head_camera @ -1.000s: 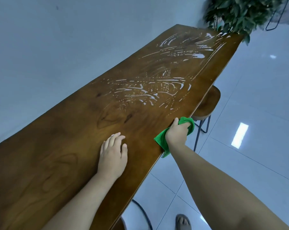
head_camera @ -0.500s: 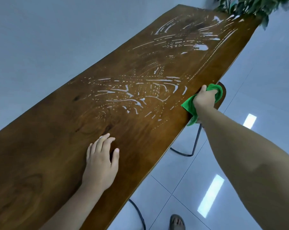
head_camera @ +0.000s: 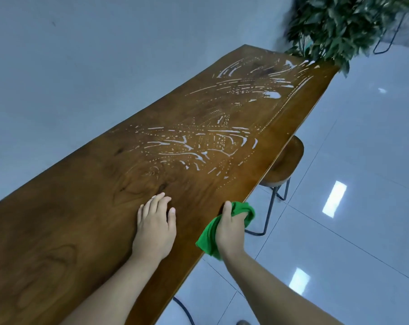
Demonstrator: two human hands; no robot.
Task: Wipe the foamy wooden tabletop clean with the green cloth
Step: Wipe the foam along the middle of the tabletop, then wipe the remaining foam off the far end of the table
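A long brown wooden tabletop (head_camera: 86,231) runs from the near left to the far right. White foam streaks (head_camera: 198,146) cover its middle, and more foam (head_camera: 264,87) lies at the far end. The near part shows bare wood. My left hand (head_camera: 154,228) rests flat on the wood, fingers apart, holding nothing. My right hand (head_camera: 230,228) grips the bunched green cloth (head_camera: 208,238) against the table's right edge, thumb on top of the edge. Part of the cloth hangs below my hand.
A round wooden stool (head_camera: 285,160) on thin metal legs stands under the right edge. A leafy plant (head_camera: 339,26) stands at the far end. Glossy white floor tiles (head_camera: 339,231) lie to the right, and a pale wall runs along the left.
My right hand slid the cloth forward along the right edge, then back toward me to a spot beside my left hand. My left hand stayed flat on the wood.
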